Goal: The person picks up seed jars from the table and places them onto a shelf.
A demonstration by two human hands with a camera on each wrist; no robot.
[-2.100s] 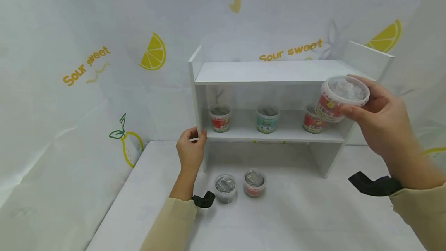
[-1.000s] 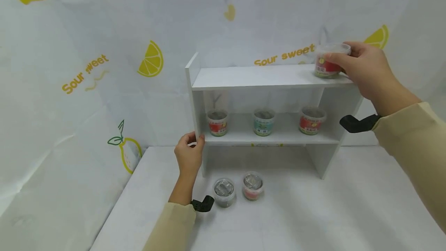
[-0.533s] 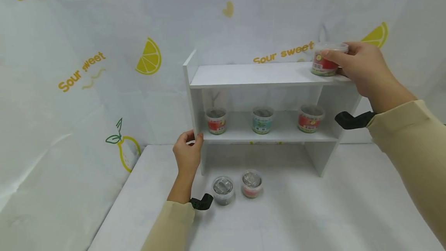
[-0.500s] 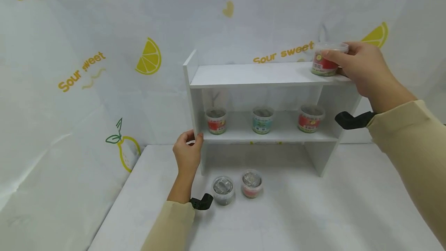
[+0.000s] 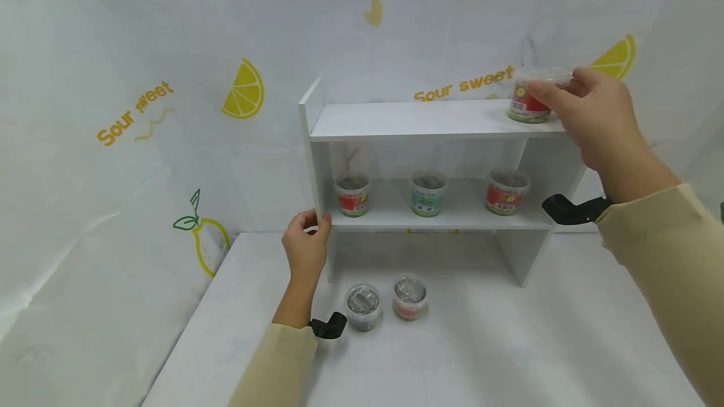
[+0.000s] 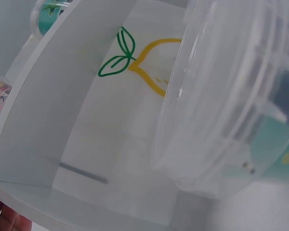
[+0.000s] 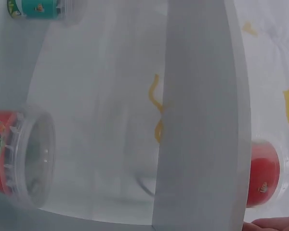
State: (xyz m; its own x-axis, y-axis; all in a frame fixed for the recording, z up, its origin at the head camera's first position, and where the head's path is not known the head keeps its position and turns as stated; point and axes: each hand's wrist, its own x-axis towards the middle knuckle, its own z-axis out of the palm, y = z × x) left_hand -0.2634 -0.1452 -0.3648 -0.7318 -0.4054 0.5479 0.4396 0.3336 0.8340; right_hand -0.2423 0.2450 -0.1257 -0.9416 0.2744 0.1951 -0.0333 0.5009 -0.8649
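My right hand is around a clear plastic tub with a red label, which stands upright at the right of the top board. Its thumb lies across the front, the other fingers behind at the right. In the right wrist view, the tub's red side shows past the board, with fingertips close by. My left hand pinches the left side panel of the white shelf unit, thumb on the front edge. On the middle board stand a red-labelled tub, a green-labelled one and another red-labelled one.
Two more tubs, a grey-looking one and a pinkish one, stand on the white table in front of the shelf, near my left wrist. A lemon-printed sheet hangs close behind.
My right hand brought the red-labelled tub up and back onto the top board. Since half a second ago, its thumb and fingers have slid slightly right along the tub. The left hand keeps its place.
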